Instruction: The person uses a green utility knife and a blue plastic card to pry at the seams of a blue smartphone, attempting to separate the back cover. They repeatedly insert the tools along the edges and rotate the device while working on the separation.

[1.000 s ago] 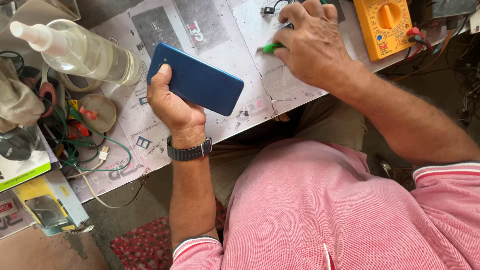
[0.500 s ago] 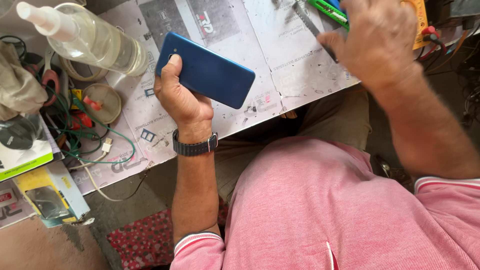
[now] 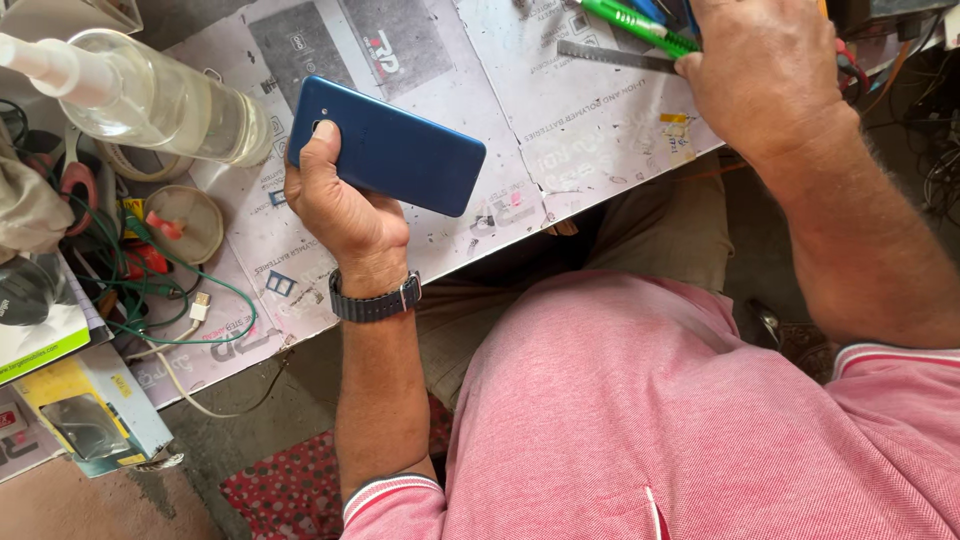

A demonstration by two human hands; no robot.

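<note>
Left hand (image 3: pixel 345 215): closed around the near end of a blue smartphone (image 3: pixel 392 148), thumb laid up along its back beside the small camera lens, fingers hidden beneath; a dark wristwatch (image 3: pixel 375 302) sat on the wrist. The smartphone was held back-side up, tilted, above the printed paper sheets (image 3: pixel 560 140) that covered the workbench, near the bench's front edge and in front of the person's pink shirt (image 3: pixel 680 420). Right hand (image 3: pixel 765 75): at the top right of the bench, fingers curled down over a green-handled tool (image 3: pixel 635 22), with a flat grey metal strip (image 3: pixel 612 57) running just beside the fingertips; whether the fingers actually pinched either item could not be told, since the back of the hand hid them. Both hands were well apart. Other items, left side of the bench: a clear plastic spray bottle (image 3: pixel 150 95) lying on its side, just beyond the smartphone's far end; a round shallow lid (image 3: pixel 185 222) with a small red piece in it; a tangle of green cable (image 3: pixel 170 300) with a white plug; a dark computer mouse (image 3: pixel 28 290); small boxes (image 3: pixel 85 400) in yellow and grey at the lower left edge. Floor below: a red patterned mat (image 3: pixel 290 490).
</note>
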